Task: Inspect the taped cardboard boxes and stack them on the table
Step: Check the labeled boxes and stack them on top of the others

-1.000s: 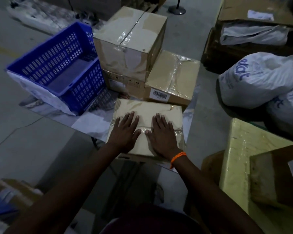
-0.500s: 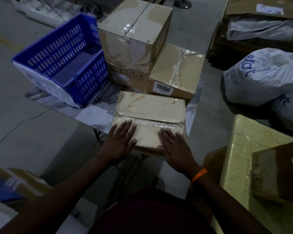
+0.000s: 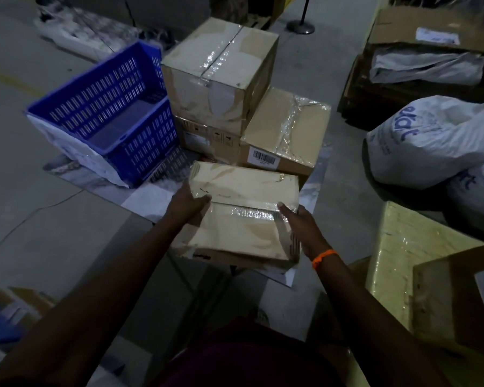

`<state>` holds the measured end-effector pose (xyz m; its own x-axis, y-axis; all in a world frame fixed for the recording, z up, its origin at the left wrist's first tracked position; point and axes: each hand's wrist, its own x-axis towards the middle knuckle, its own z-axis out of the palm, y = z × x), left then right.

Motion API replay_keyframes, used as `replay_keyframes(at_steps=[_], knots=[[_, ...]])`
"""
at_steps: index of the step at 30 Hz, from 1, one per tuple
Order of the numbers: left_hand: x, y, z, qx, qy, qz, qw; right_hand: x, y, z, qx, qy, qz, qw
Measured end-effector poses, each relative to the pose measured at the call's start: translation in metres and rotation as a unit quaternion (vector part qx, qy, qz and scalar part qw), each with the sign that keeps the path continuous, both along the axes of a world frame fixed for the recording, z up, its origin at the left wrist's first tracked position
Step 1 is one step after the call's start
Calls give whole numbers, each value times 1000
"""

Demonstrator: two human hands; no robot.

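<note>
Your left hand point(image 3: 189, 203) and right hand point(image 3: 301, 229) grip flat taped box point(image 3: 243, 213) by its sides at table point(image 3: 148, 198) edge; stacked boxes point(image 3: 221, 76), blue crate point(image 3: 109, 118) behind.

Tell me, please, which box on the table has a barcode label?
The back-right box, beside the tall box: a white barcode label sits on its near face. The tall box and the held box show none.

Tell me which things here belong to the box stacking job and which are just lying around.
Job: flat taped box, gripped by left hand and right hand; tall taped box; barcode-labelled box; table.
Lying about: blue crate; white sacks; yellow-wrapped package.
</note>
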<state>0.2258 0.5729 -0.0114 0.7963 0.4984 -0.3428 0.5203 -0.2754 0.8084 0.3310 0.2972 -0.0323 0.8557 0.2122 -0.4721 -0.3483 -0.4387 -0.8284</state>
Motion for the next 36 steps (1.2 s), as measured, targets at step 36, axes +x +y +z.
replay_keyframes(at_steps=[36], knots=[[-17, -66, 33, 360, -121, -205, 902, -32, 19, 36, -163, -470, 278, 822]])
